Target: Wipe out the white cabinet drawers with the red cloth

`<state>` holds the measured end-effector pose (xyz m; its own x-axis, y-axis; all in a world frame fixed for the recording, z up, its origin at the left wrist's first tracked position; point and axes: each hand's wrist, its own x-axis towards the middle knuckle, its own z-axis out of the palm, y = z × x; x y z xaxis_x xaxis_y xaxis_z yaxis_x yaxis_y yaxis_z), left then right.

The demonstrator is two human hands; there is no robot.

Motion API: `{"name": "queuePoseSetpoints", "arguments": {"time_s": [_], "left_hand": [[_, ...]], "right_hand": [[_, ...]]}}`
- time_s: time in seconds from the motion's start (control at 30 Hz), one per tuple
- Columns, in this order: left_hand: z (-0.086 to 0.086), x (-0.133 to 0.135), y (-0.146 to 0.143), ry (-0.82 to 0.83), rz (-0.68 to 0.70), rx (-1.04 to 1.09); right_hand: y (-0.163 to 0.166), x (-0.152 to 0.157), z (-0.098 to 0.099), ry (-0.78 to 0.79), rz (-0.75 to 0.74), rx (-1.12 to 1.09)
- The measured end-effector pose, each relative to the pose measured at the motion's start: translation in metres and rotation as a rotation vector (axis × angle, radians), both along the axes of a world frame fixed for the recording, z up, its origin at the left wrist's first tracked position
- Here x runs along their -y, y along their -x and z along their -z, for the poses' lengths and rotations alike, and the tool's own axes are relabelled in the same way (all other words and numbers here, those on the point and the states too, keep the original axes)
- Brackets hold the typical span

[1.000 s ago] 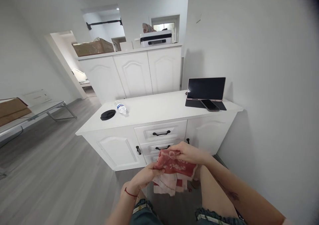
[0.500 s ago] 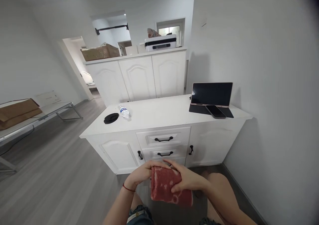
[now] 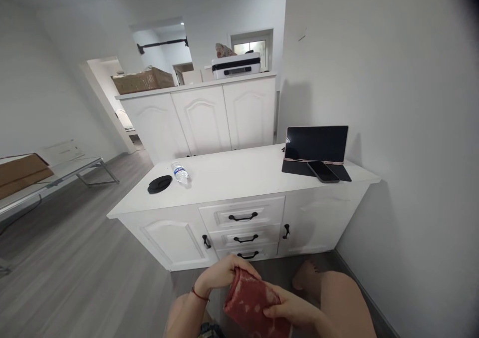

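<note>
A folded red towel with a pale pattern is held over my lap, below the front of the white cabinet. My left hand grips its upper left edge, the fingers curled over the top. At the towel's right side, my right hand clasps it, with the thumb lying across the front face. Both hands are closed on the cloth. The towel is tilted, and its lower part runs past the bottom edge of the view.
On the white cabinet are a water bottle lying down, a black round item, a tablet and a phone. Farther back, a suitcase and a cardboard box top another cabinet. A wall stands at right.
The towel and both hands have moved lower in the view, and the towel has tilted. My right foot has come into sight as the view shifted.
</note>
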<state>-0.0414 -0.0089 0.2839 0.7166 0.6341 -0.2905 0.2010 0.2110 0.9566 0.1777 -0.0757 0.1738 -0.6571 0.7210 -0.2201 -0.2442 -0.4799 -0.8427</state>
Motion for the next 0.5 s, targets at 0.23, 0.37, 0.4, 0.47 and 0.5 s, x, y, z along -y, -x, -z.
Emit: {"name": "queuePoseSetpoints", "arguments": {"time_s": [0.23, 0.37, 0.4, 0.47, 0.5], "left_hand": [[0.066, -0.049, 0.002, 0.299, -0.459, 0.318], [0.104, -0.087, -0.027, 0.439, -1.011, 0.455], [0.109, -0.097, -0.036, 0.477, -1.071, 0.483], [0.113, -0.113, -0.053, 0.524, -1.135, 0.51], [0.114, -0.12, -0.059, 0.554, -1.168, 0.519]], "right_hand": [[-0.001, 0.018, 0.02, 0.162, 0.269, -0.079], [-0.003, 0.025, 0.033, 0.353, 0.385, -0.091], [-0.004, 0.025, 0.036, 0.409, 0.379, -0.106], [-0.005, 0.024, 0.043, 0.475, 0.361, -0.149], [-0.007, 0.024, 0.046, 0.483, 0.344, -0.173]]}}
